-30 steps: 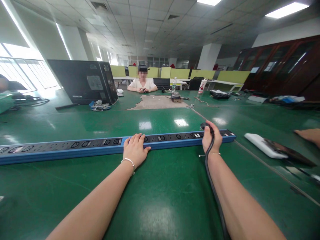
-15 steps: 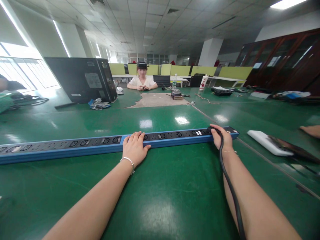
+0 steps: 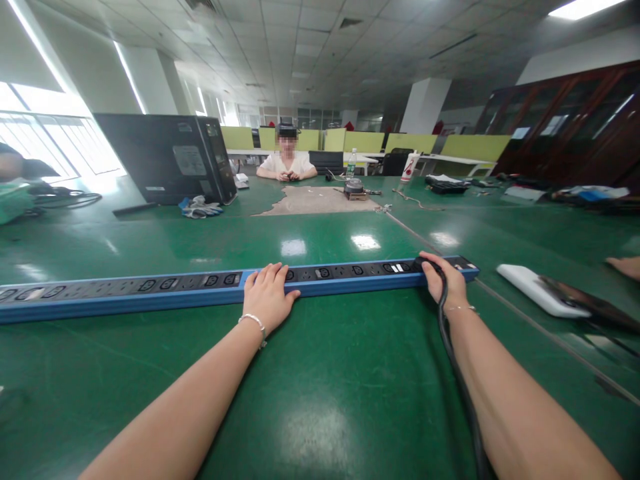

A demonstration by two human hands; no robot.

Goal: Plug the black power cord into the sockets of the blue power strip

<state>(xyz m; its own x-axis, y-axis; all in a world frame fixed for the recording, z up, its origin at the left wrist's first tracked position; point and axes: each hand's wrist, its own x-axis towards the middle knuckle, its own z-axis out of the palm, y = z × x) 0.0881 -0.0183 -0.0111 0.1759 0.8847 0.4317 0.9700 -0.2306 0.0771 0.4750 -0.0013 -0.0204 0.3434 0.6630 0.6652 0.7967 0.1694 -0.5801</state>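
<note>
A long blue power strip (image 3: pixel 170 303) with a black socket face lies across the green table. My left hand (image 3: pixel 269 291) rests on its middle, fingers laid over the top and thumb spread along the near side. At the strip's right end, my right hand (image 3: pixel 453 283) is closed around the plug end of a black power cable (image 3: pixel 453 353). The plug is mostly hidden by my fingers and sits against the sockets; how deep it is in, I cannot tell. From there the cable runs down along my right forearm.
Right of the strip lie a white device (image 3: pixel 540 290) and a dark flat object (image 3: pixel 593 303), near another person's hand (image 3: pixel 625 267). A computer case (image 3: pixel 165 160) and gloves (image 3: pixel 200 207) are at back left. Across the table sits a person (image 3: pixel 287 163).
The view has shifted slightly. Both hands keep their places on the strip and cable; the cable hangs a little closer to my right forearm.
</note>
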